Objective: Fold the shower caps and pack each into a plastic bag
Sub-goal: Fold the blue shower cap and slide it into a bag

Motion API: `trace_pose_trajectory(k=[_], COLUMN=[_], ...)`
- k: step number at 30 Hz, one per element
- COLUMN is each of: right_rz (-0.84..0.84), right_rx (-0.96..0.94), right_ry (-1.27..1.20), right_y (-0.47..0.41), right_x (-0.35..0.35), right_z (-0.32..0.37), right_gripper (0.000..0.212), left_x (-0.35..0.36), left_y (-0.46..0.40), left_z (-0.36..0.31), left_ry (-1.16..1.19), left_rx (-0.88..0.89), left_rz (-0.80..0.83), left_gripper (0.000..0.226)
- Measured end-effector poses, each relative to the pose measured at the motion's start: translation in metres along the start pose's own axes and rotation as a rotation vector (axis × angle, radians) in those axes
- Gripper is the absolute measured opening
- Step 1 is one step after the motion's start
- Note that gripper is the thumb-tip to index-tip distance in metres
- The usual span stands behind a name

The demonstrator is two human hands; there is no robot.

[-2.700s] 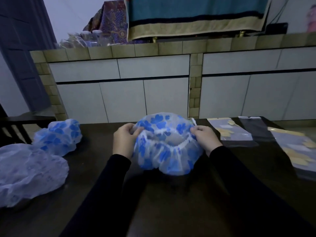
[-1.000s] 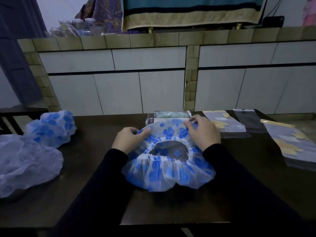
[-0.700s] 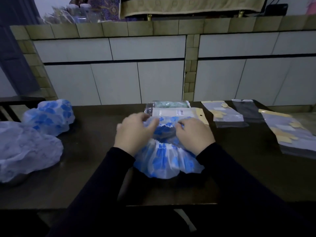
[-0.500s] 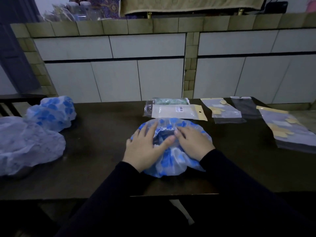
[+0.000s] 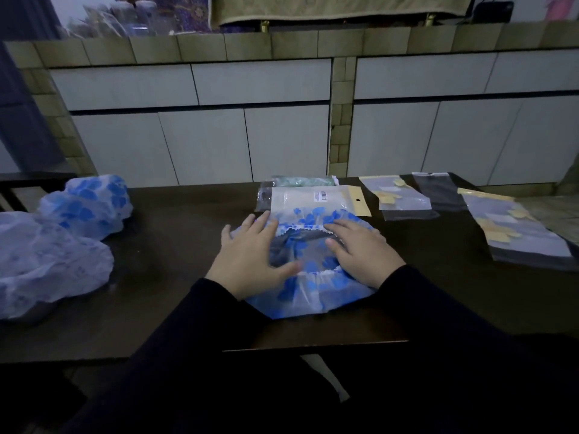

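Observation:
A clear shower cap with blue spots (image 5: pixel 308 292) lies flattened on the dark table (image 5: pixel 175 239), its elastic opening facing up. My left hand (image 5: pixel 250 258) presses flat on the cap's left side with straight, spread fingers. My right hand (image 5: pixel 360 252) presses flat on its right side. A packed bag with a white label and yellow header (image 5: pixel 313 198) lies just behind the cap. Empty plastic bags (image 5: pixel 404 198) with yellow strips lie to the right.
Two more shower caps wait at the left: a blue-spotted one (image 5: pixel 87 205) and a pale one (image 5: pixel 47 264). A larger clear bag (image 5: pixel 517 233) lies at the far right. A tiled counter wall (image 5: pixel 282 126) rises behind the table. The table's front edge is close to my body.
The cap went from held up between both hands to laid down on the table. My hands let go of its rim and now press it flat, spread further apart.

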State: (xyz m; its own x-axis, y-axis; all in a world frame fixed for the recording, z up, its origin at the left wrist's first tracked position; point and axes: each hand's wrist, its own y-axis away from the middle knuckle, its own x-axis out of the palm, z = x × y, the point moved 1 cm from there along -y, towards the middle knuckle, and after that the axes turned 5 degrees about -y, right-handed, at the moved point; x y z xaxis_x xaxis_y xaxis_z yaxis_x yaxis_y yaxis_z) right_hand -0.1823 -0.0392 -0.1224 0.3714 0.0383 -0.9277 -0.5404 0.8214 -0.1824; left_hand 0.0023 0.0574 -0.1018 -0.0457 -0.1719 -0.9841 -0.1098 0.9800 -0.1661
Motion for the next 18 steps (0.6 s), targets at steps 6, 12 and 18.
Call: trace_pose_trajectory(k=[6, 12, 18], right_rz=[0.229, 0.283, 0.156], right_rx=[0.045, 0.138, 0.077], right_ry=[0.070, 0.102, 0.296], right_y=[0.015, 0.021, 0.007], right_x=[0.016, 0.011, -0.021], right_z=[0.005, 0.008, 0.037], right_gripper=[0.068, 0.077, 0.065], left_x=[0.032, 0.032, 0.007], left_y=[0.013, 0.005, -0.006], left_z=[-0.009, 0.022, 0.038], left_ry=[0.080, 0.174, 0.481], left_rx=[-0.010, 0.117, 0.095], left_rz=[0.246, 0.236, 0.065], left_gripper=[0.120, 0.121, 0.097])
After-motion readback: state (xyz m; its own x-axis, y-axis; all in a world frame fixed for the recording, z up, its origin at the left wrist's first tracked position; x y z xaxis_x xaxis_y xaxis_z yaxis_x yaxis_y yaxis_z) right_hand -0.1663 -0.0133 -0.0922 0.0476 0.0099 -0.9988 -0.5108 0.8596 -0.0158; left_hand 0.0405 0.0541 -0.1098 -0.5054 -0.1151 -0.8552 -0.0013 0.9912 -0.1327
